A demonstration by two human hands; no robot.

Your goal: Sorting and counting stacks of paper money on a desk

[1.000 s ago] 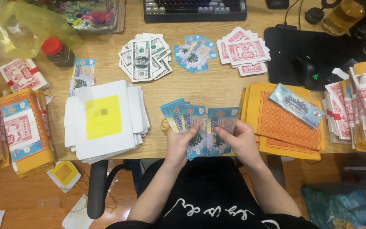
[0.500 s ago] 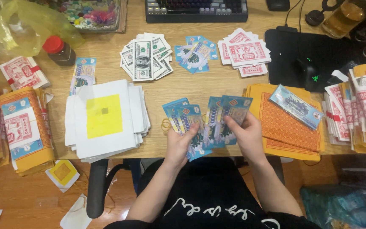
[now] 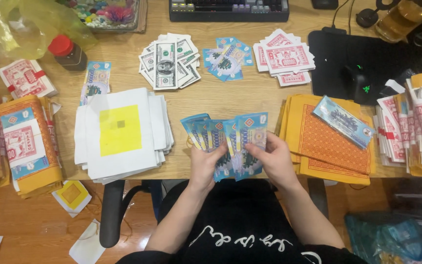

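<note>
- The left hand (image 3: 205,164) is gripping the lower left of a fan of blue notes (image 3: 225,142), thumb lying across the front.
- The right hand (image 3: 272,159) is pinching the fan's right side, fingers curled round the rightmost note.
- The fan is being held at the near edge of the wooden desk (image 3: 221,93), over the lap, notes overlapping and spreading upward.
- Just left of the hands a stack of white sheets (image 3: 120,132) with a yellow square is lying on the desk.
- Just right, orange paper (image 3: 326,142) is sitting in a pile, with a banded blue bundle (image 3: 343,121) resting tilted on top.
- Further back, three loose heaps are lying in a row: green bills (image 3: 169,61), blue notes, red-and-white notes (image 3: 284,57).
- A keyboard (image 3: 229,9) is lying along the far edge.
- A mouse (image 3: 357,83) is resting on a black pad at the right.
</note>
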